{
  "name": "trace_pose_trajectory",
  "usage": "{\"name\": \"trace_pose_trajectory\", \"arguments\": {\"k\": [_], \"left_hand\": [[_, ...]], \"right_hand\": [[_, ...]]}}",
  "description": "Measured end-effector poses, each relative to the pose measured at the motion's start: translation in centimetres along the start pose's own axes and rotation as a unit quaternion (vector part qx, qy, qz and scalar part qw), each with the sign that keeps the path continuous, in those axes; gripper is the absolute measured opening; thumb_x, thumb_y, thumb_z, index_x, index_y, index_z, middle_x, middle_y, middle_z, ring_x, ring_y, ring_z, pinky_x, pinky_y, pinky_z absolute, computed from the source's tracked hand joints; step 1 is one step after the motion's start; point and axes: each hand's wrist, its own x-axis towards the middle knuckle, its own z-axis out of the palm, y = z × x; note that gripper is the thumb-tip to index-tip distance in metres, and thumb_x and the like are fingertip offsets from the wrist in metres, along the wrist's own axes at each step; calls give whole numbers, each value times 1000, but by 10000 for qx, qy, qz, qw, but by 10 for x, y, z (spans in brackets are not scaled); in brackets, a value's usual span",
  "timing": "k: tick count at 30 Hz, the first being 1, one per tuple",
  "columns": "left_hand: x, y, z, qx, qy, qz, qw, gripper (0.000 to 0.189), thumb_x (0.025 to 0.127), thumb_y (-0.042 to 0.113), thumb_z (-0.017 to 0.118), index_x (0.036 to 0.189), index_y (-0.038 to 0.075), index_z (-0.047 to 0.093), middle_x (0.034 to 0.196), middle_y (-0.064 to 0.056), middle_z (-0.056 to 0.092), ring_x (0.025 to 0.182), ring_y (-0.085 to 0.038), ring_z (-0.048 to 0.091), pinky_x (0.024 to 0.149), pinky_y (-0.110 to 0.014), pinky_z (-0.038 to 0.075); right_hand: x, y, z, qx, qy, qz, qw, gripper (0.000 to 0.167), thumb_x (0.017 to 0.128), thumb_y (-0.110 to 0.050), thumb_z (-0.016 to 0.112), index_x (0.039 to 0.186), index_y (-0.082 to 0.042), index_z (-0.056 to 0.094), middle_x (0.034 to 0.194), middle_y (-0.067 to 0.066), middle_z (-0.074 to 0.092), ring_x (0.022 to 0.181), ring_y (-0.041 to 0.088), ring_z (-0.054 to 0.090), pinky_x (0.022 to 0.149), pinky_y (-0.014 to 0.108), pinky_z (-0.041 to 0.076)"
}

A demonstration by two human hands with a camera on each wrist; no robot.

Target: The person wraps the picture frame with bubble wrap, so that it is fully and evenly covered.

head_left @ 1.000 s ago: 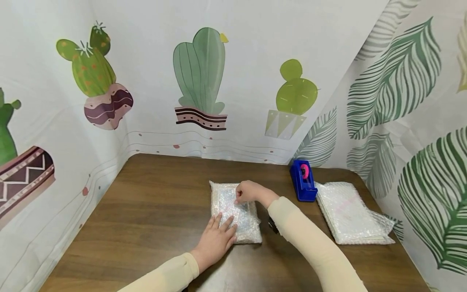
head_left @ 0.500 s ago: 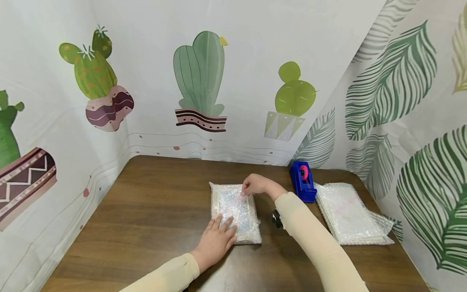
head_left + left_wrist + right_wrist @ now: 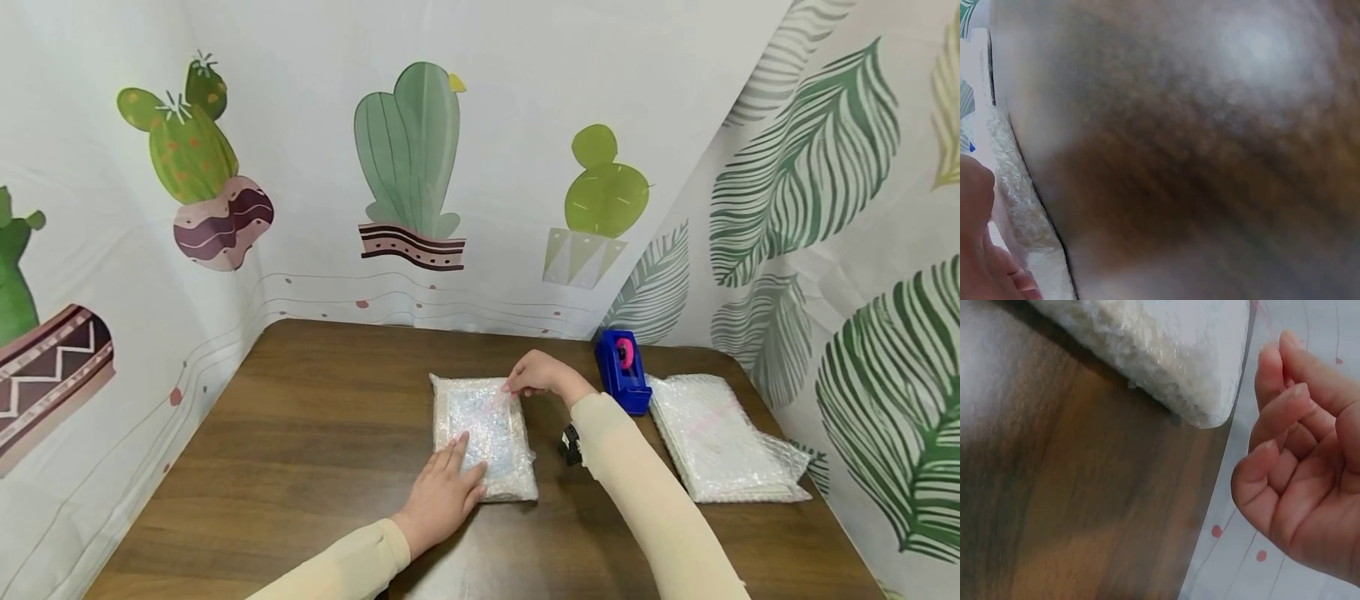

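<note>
A flat bubble-wrapped package (image 3: 498,446) lies near the middle of the brown wooden table. My left hand (image 3: 444,492) rests on its lower left part with the fingers spread out and straight. Over the package's upper right corner, my right hand (image 3: 543,375) pinches the end of a thin pinkish strip of tape (image 3: 1264,312) between thumb and forefinger. The other fingers of that hand are loosely curled in the right wrist view. A bubble-wrapped edge (image 3: 1019,187) shows beside the left hand in the left wrist view.
A blue tape dispenser (image 3: 624,375) with a pink roll (image 3: 624,352) stands at the back right. Beside it lies a second bubble-wrapped bundle (image 3: 720,450), with a loose flap at its right. A printed cloth (image 3: 510,167) with cacti and leaves hangs behind the table (image 3: 322,433).
The right hand has moved right and away from the person, from over the package to its upper right corner. The left hand's fingers have shifted slightly; the package stays in place.
</note>
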Motion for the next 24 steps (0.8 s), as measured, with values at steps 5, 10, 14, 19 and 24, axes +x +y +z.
{"name": "trace_pose_trajectory", "arguments": {"k": [5, 10, 14, 19, 24], "left_hand": [[0, -1, 0, -123, -54, -37, 9999, 33, 101, 35, 60, 129, 21, 70, 150, -27, 53, 132, -40, 59, 108, -48, 51], [1, -3, -1, -278, -182, -6, 9994, 34, 103, 37, 57, 131, 22, 68, 151, -25, 53, 135, -37, 57, 106, -48, 50], [1, -4, -1, -188, -65, 121, 9997, 34, 104, 39, 55, 131, 23, 68, 150, -25, 55, 134, -36, 58, 103, -47, 50], [0, -6, 2, -12, 4, 205, 9998, 34, 105, 41, 53, 130, 24, 67, 149, -24, 56, 133, -35, 59, 102, -46, 50], [-1, -6, -2, 125, -145, 143, 9997, 33, 105, 39, 53, 132, 24, 64, 150, -22, 55, 134, -33, 57, 103, -43, 49]], "right_hand": [[4, 5, 9, -154, 536, -128, 9984, 23, 94, -18, 74, 81, 1, 77, 66, 5, 70, 53, 7, 47, 51, 18, 35], [7, 14, 29, -704, 1319, -230, 9885, 23, 97, -17, 69, 81, -2, 74, 74, 7, 69, 61, 11, 48, 57, 21, 38], [8, 17, 44, -1105, 1820, -261, 9767, 18, 98, -14, 67, 84, -4, 72, 82, 8, 66, 71, 16, 51, 60, 25, 40], [11, 18, 60, -1826, 2203, -280, 9578, 17, 100, -15, 65, 88, -6, 72, 97, 8, 58, 92, 22, 49, 66, 31, 46], [14, 19, 71, -2009, 2387, -254, 9497, 16, 99, -19, 67, 90, -7, 71, 97, 6, 53, 92, 21, 47, 63, 30, 45]]}}
